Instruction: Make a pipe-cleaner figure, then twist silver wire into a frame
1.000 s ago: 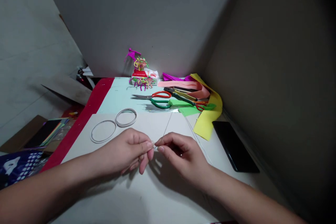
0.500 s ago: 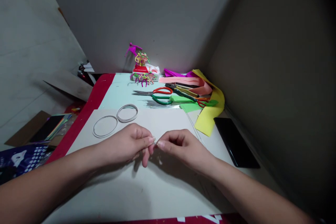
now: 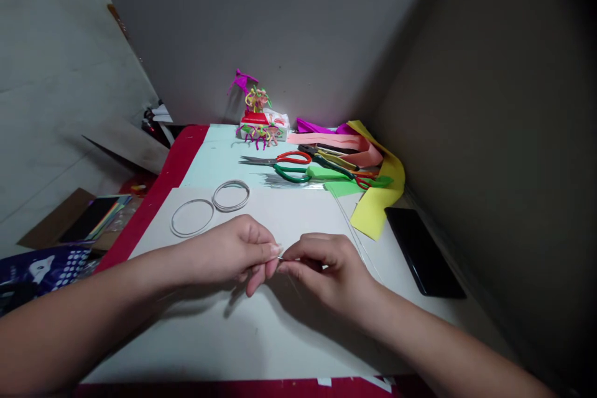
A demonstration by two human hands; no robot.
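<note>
My left hand (image 3: 254, 252) pinches a thin wire (image 3: 280, 257) between thumb and forefinger, its other fingers curled below. Close against it, my right hand (image 3: 321, 264) is closed with thumb and forefinger at the same wire. Only a short shiny bit of it shows between the fingertips; the rest is mostly hidden. Beyond my left hand two coils of pale wire, a single-looking ring (image 3: 172, 224) and a thicker coil (image 3: 213, 199), lie on the white board (image 3: 209, 336).
Scissors (image 3: 293, 157) with red and green handles, pliers (image 3: 326, 161), and straight wires (image 3: 284, 181) lie farther back. Yellow crepe paper (image 3: 368, 221) and a black phone (image 3: 422, 252) are at the right. Small wire figures surround a box (image 3: 282, 127).
My right hand's fingers have shifted around the wire, its forefinger now stretched further over beside the left fingertips. The whole view has shifted slightly.
</note>
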